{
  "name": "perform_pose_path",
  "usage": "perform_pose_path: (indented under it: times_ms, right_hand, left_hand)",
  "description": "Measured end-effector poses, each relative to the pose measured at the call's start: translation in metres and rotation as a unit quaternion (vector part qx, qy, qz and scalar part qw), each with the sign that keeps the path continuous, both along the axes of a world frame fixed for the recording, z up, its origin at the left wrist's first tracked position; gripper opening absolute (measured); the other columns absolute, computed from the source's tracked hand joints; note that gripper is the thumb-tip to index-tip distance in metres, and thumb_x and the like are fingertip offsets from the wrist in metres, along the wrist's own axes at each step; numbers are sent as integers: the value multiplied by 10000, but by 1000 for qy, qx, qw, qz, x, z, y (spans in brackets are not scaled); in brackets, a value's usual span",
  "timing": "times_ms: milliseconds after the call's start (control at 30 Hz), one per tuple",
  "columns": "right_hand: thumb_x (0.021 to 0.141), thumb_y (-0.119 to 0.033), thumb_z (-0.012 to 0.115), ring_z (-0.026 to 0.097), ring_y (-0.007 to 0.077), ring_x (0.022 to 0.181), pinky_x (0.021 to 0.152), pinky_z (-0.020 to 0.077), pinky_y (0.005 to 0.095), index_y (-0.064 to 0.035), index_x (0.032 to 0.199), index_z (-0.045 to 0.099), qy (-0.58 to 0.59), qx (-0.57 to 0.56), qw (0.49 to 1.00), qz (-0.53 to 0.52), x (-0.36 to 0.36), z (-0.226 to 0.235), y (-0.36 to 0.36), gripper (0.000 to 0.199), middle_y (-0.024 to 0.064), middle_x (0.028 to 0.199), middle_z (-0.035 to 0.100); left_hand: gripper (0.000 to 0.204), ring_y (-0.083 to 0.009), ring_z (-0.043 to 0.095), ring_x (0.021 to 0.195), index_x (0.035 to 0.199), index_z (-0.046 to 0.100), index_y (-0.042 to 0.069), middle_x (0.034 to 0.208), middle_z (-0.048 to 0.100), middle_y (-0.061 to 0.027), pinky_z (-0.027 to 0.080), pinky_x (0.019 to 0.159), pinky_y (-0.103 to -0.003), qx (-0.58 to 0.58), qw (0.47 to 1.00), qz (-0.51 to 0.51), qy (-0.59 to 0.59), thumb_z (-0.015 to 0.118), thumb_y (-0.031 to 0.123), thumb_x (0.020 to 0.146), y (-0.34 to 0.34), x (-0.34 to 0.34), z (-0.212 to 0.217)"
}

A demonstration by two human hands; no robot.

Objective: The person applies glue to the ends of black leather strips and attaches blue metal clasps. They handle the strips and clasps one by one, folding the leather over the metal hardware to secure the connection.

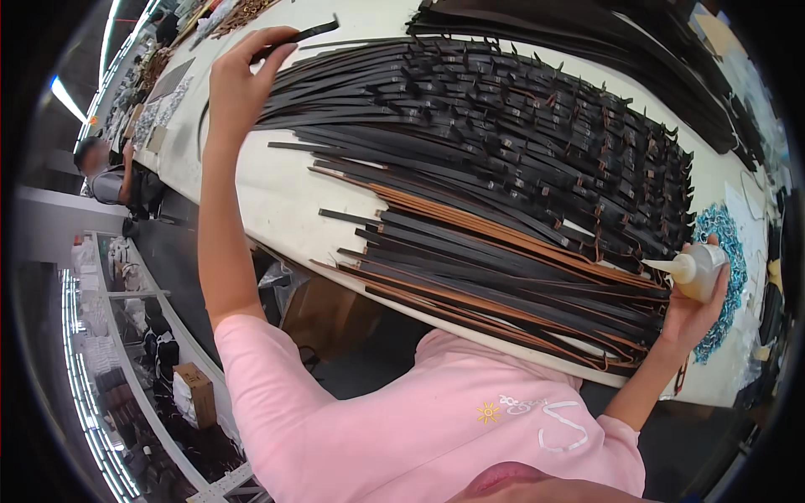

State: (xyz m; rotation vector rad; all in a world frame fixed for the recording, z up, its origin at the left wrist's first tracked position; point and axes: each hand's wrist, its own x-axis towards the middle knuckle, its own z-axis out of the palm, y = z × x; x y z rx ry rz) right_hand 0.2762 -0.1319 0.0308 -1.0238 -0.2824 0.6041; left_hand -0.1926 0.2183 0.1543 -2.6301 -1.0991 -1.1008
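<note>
At the far left of the table, my left hand (239, 88) is closed on a thin black strap (312, 33), whose end sticks out past the fingers. My right hand (694, 317) grips a squeeze bottle (704, 272) with a white pointed nozzle and yellowish contents, tilted so the tip points left. Between both hands spreads a wide bed of black straps (503, 142), many with small upturned ends. Nearer to me lie loose black straps (470, 243) and brown-edged straps (495, 212).
Beside the bottle, a pile of small blue and silver pieces (721, 226) covers the table's right end. Dark sheets of material (579, 42) lie along the far edge. The white table (277, 197) runs on to the left, where another person (117, 180) sits. Shelving (138, 335) stands at lower left.
</note>
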Motion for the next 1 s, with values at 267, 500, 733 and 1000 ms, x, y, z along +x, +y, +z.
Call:
perform_pose_path:
  times_ms: [267,500,733,1000]
  right_hand:
    - [1008,-372,520,515,225,1274,1066,447,398,-16,1438,463,-162,-52,978,-119,-3,11,-8,561,105,1427,490]
    - [1021,-399,500,503,247,1291,1082,435,405,-8,1416,502,-231,-94,950,-190,-3,24,-26,556,120,1429,485]
    - [969,-461,589,544,301,1261,1051,477,433,14,1401,511,-296,-87,922,-234,16,19,-56,647,151,1412,530]
    - [942,-443,671,615,288,1170,1023,504,431,39,1261,554,-289,-25,894,-341,64,35,-124,590,160,1278,607]
  left_hand:
    - [187,-239,709,931,1052,757,96,992,747,-108,529,828,-340,-119,990,73,-19,714,194,898,149,-42,-133]
    - [198,-248,699,920,1088,748,90,1023,734,-87,535,835,-344,-204,979,21,-12,700,164,910,154,16,-158]
    - [349,-194,688,1000,1275,669,61,1123,734,-130,518,874,-330,-191,980,0,56,617,215,965,156,-2,-145]
    - [287,-179,639,1130,1290,653,44,1258,680,-86,481,993,-326,-115,984,-84,104,543,106,1032,20,45,-72]
